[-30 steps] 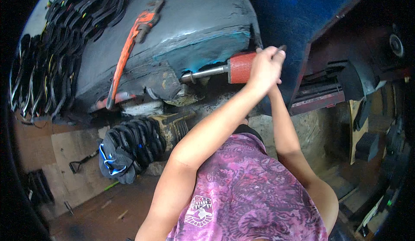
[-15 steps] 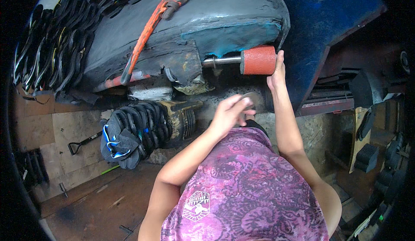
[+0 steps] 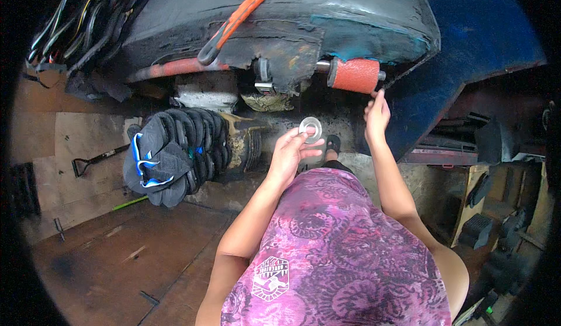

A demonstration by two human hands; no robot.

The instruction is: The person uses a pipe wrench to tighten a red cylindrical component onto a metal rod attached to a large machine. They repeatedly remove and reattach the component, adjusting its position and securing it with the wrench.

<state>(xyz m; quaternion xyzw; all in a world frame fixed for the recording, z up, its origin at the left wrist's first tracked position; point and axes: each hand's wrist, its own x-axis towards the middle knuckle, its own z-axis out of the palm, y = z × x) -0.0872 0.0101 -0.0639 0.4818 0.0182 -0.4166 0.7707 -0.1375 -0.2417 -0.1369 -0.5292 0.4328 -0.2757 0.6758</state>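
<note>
A red sanding drum (image 3: 355, 75) sits on a metal shaft, whose bare end (image 3: 382, 76) sticks out past the drum's right side. Just below that end is my right hand (image 3: 377, 117), its index finger pointing up to it and the other fingers curled. A small dark thing shows by the fingertip, too unclear to name. My left hand (image 3: 286, 159) pinches a round silver flange washer (image 3: 316, 122) between thumb and fingers, below and left of the drum and apart from it.
An orange pipe wrench (image 3: 242, 13) lies on the dark machine housing (image 3: 193, 7). Flip-flop soles (image 3: 175, 145) are bundled at left, with more dark strips (image 3: 87, 22) hanging behind. A blue metal panel (image 3: 473, 28) rises on the right.
The drum has slid left along the shaft, exposing the shaft's end. My right hand has left the drum and dropped lower. My left hand has turned the washer into clear view. The view has shifted.
</note>
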